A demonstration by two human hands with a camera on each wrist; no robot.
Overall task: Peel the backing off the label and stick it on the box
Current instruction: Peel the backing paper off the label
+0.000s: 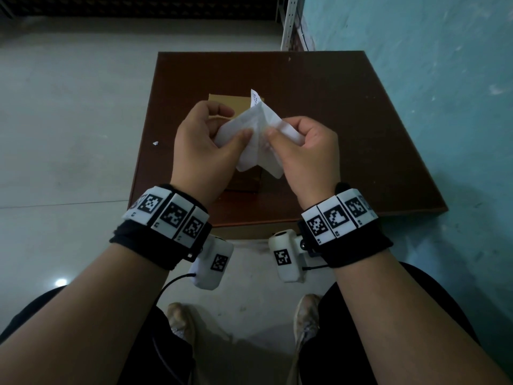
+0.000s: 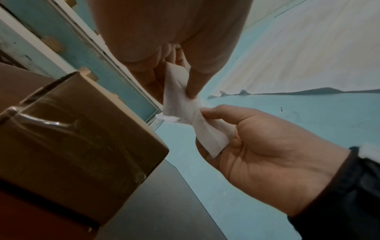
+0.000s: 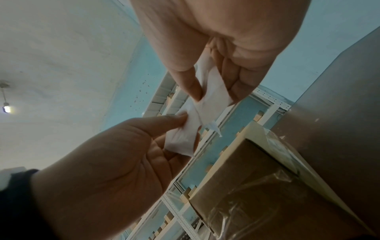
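Observation:
A creased white label (image 1: 258,129) with its backing is held up over a brown cardboard box (image 1: 222,99) sealed with clear tape. My left hand (image 1: 236,129) pinches the label's left part between thumb and fingers. My right hand (image 1: 277,134) pinches the right part, thumb tip close to the left thumb. A printed corner (image 1: 255,98) curls up at the far end. In the left wrist view the label (image 2: 179,105) bends between my left thumb and my right hand (image 2: 257,146), beside the box (image 2: 72,129). The right wrist view shows the label (image 3: 211,97), my left hand (image 3: 115,162) and the box (image 3: 267,186).
The box stands on a small dark brown table (image 1: 333,120) set against a turquoise wall (image 1: 444,79). A white metal shelf upright (image 1: 290,23) rises behind the table. A small white paper scrap (image 1: 156,143) lies on the pale floor to the left.

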